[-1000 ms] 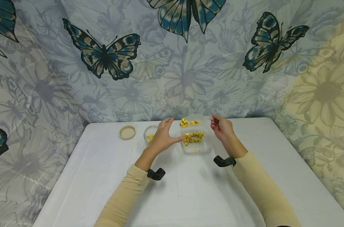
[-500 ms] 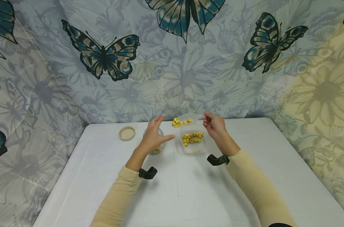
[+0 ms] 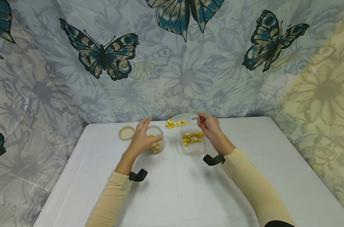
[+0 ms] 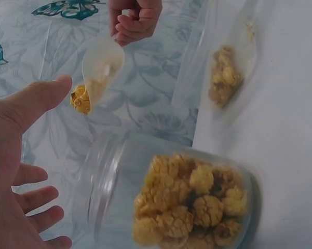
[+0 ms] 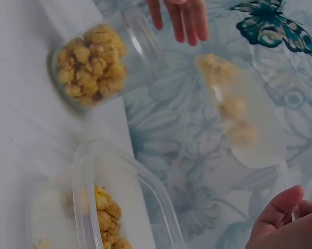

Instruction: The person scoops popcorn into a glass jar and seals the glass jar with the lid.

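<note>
My right hand (image 3: 210, 126) pinches the thin handle of a translucent scoop (image 3: 186, 118). Yellow popcorn (image 3: 172, 123) lies on the scoop, which is raised behind the clear plastic container (image 3: 195, 149) and points left. More popcorn (image 5: 110, 218) sits inside that container. Beside a glass jar (image 3: 155, 147), my left hand (image 3: 140, 137) has its thumb and fingers spread apart. Popcorn (image 4: 187, 199) fills the jar's lower part, and its mouth is uncovered. In the left wrist view, the scoop's tip shows beyond my left thumb.
A round beige lid (image 3: 126, 133) lies on the white-covered table (image 3: 172, 195), left of the jar. Behind the table's back edge hangs a butterfly-print cloth (image 3: 186, 78).
The scoop with popcorn has moved left in my right hand, from behind the container toward the jar. My left hand has also shifted left, bringing the jar into fuller view.
</note>
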Available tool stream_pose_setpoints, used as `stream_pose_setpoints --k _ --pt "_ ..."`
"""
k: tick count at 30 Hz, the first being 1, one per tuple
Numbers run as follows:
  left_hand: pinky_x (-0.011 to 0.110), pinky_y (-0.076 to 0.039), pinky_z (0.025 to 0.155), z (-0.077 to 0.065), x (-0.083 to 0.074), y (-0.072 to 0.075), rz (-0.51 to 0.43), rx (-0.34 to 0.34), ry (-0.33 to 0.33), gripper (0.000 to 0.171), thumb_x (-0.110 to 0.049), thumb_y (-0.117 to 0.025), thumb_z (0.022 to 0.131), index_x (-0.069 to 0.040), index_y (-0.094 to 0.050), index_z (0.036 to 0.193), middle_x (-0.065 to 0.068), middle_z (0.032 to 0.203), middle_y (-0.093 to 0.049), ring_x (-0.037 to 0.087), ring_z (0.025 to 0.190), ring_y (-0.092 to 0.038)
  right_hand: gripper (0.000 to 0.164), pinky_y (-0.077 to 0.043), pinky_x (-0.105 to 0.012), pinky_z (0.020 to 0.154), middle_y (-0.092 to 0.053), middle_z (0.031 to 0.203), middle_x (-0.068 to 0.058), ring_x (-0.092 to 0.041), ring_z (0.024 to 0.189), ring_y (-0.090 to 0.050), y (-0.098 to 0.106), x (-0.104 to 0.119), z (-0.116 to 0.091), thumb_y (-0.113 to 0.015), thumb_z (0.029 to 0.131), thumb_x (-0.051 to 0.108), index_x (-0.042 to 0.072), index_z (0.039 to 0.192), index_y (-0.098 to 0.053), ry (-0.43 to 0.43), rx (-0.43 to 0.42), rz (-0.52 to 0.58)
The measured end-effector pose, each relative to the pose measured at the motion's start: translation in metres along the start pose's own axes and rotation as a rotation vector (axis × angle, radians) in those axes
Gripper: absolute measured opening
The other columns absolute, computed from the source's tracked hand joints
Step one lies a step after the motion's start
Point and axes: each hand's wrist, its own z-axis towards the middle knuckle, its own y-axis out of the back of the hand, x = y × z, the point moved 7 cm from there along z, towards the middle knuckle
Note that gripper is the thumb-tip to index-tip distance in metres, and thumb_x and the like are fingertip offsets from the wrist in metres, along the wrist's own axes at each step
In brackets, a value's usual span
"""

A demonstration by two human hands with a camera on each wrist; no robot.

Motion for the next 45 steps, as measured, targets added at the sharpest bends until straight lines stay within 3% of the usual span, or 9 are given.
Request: stream_pose_setpoints --k 4,11,16,27,37,45 --pt "0.064 -0.032 0.111 0.0 0.007 0.002 0.006 0.0 0.021 0.098 -0.047 -0.079 0.078 -0.014 -0.027 0.154 0.014 0.16 -0.02 0.039 0.146 -0.023 0.019 -0.048 -0.015 0.055 -0.06 0.068 -0.001 -0.009 0.059 -0.054 -0.004 -0.003 0.002 -0.052 0.1 0.01 0.003 0.118 -0.052 0.008 0.012 -0.012" --pt "0.062 -0.028 0.114 -0.003 0.024 0.002 -0.044 0.015 0.073 0.103 -0.049 -0.079 0.076 -0.014 -0.024 0.155 0.015 0.16 -0.021 0.038 0.147 -0.023 0.01 -0.05 -0.015 0.054 -0.061 0.067 -0.002 -0.009 0.058 -0.056 -0.01 -0.011 0.005 -0.055 0.099 0.011 0.004 0.106 -0.057 -0.009 -0.007 -0.03" --pt "0.059 -0.027 0.116 -0.006 0.036 0.0 -0.082 0.014 0.091 0.106 -0.046 -0.081 0.076 -0.011 -0.021 0.155 0.016 0.157 -0.026 0.037 0.146 -0.026 0.012 -0.051 -0.015 0.055 -0.063 0.068 -0.001 -0.008 0.059 -0.057 -0.013 -0.016 0.007 -0.056 0.099 0.012 0.003 0.108 -0.057 -0.015 -0.017 -0.055" --pt "0.057 -0.025 0.118 -0.006 0.063 -0.015 -0.105 0.06 0.145 0.105 -0.045 -0.081 0.076 -0.007 -0.021 0.154 0.019 0.154 -0.029 0.037 0.145 -0.028 0.009 -0.049 -0.014 0.056 -0.062 0.068 0.0 -0.008 0.06 -0.056 -0.014 -0.022 0.008 -0.056 0.099 0.013 0.005 0.103 -0.058 -0.028 -0.009 -0.066" --pt "0.055 -0.026 0.118 -0.004 0.072 -0.022 -0.177 0.045 0.135 0.096 -0.041 -0.082 0.077 -0.008 -0.03 0.15 0.016 0.149 -0.039 0.034 0.144 -0.033 0.007 -0.05 -0.014 0.055 -0.063 0.068 0.0 -0.008 0.06 -0.057 -0.017 -0.023 0.009 -0.057 0.098 0.011 0.005 0.098 -0.06 0.0 -0.012 -0.116" --pt "0.05 -0.032 0.116 -0.005 0.071 -0.022 -0.189 0.034 0.111 0.093 -0.038 -0.082 0.077 -0.008 -0.032 0.15 0.014 0.146 -0.043 0.031 0.139 -0.039 0.02 -0.05 -0.013 0.052 -0.062 0.064 0.002 -0.006 0.055 -0.056 -0.035 -0.011 0.005 -0.058 0.096 0.009 -0.007 0.107 -0.059 0.122 -0.017 -0.233"
